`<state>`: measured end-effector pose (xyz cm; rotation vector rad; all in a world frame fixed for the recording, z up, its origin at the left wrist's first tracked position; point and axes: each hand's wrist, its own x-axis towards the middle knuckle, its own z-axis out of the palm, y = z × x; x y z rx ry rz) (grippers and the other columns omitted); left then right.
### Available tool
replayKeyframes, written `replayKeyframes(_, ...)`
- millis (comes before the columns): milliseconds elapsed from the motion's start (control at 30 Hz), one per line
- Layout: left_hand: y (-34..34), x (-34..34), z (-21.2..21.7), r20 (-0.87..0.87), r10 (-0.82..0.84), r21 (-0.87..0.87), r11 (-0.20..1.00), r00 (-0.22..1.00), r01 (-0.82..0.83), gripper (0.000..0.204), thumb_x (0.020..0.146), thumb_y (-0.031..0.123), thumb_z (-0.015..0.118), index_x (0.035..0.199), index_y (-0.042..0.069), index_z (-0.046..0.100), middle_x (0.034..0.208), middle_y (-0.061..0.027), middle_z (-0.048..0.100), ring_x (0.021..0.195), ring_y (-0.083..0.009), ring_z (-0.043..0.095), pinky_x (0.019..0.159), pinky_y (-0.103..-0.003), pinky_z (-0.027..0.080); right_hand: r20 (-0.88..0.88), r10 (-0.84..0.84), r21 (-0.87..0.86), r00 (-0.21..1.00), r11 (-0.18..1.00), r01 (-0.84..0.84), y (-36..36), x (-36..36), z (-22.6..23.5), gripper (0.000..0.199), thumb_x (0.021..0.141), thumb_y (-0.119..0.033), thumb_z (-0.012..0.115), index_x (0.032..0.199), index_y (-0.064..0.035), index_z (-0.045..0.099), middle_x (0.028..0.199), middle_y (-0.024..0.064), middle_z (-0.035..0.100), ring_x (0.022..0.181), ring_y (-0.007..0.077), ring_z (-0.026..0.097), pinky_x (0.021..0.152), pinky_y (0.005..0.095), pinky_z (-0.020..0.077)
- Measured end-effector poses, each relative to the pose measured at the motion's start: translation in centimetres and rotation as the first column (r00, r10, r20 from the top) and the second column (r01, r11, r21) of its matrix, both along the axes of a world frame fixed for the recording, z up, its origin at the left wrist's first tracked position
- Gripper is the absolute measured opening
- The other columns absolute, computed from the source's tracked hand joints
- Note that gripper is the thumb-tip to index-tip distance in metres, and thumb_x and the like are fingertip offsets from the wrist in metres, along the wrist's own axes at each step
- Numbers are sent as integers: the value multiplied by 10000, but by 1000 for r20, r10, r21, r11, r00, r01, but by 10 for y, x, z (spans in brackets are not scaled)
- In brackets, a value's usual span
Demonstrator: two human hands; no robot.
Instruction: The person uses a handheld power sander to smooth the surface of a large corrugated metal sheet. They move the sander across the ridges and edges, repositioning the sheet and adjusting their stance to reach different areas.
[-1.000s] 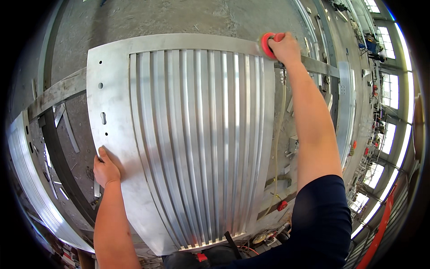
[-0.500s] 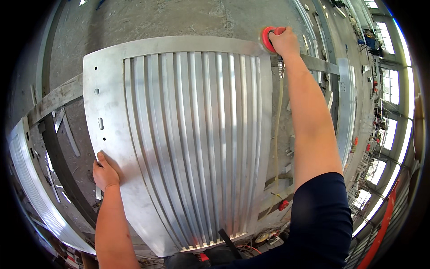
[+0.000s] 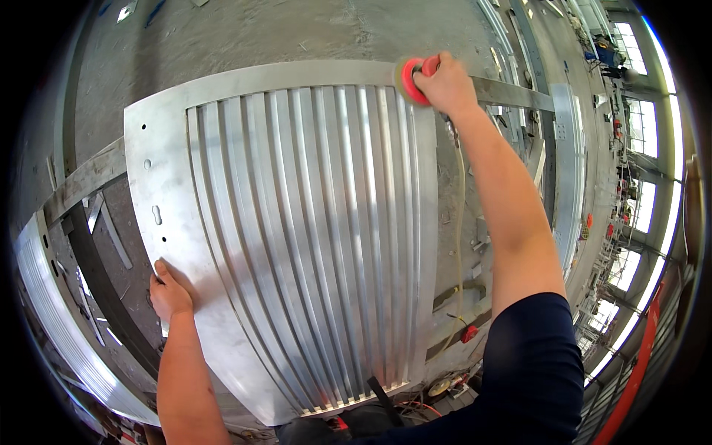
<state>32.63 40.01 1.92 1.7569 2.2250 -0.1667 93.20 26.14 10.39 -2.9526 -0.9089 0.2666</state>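
A large ribbed aluminium panel (image 3: 297,222) lies before me, with a smooth border and several holes along its left side. My right hand (image 3: 451,89) is wrapped round a red air sander (image 3: 412,80), its round pad against the panel's far border near the far right corner. The pad's edge looks smeared by motion. From the sander an air hose (image 3: 460,200) runs down toward me past the panel's right edge. At the left edge, my left hand (image 3: 170,294) grips the panel, thumb on top and fingers partly hidden beneath.
Metal beams (image 3: 87,175) of a support frame pass under the panel. Another ribbed panel (image 3: 70,326) stands at the left. Offcuts lie on the concrete floor (image 3: 259,33). Long metal profiles (image 3: 567,163) extend along the right, and a red fitting (image 3: 469,334) lies near the hose.
My right hand has moved the sander left and slightly nearer, from the far right corner onto the far border. The left hand keeps its hold on the edge. The view has shifted slightly.
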Motion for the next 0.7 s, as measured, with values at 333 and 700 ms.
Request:
replayKeyframes(333,-1,2,-5,14,9,-27,1000,1000,-9,858,969,740,344,1323,12,630,1276,-229,661,1206,-426,596,1018,-491,456,-24,-47,-20,999,999,47,-18,10,8,566,811,-404,694,1186,0,570,1154,272,656,1090,425,654,948,480,531)
replayKeyframes(700,-1,1,-1,16,-28,-23,999,999,29,894,976,734,332,1311,-44,615,1241,-254,670,1170,-432,619,979,-502,482,-71,-97,-40,993,995,94,-7,15,13,598,809,-420,705,1193,16,563,1172,264,659,1098,415,656,952,470,526)
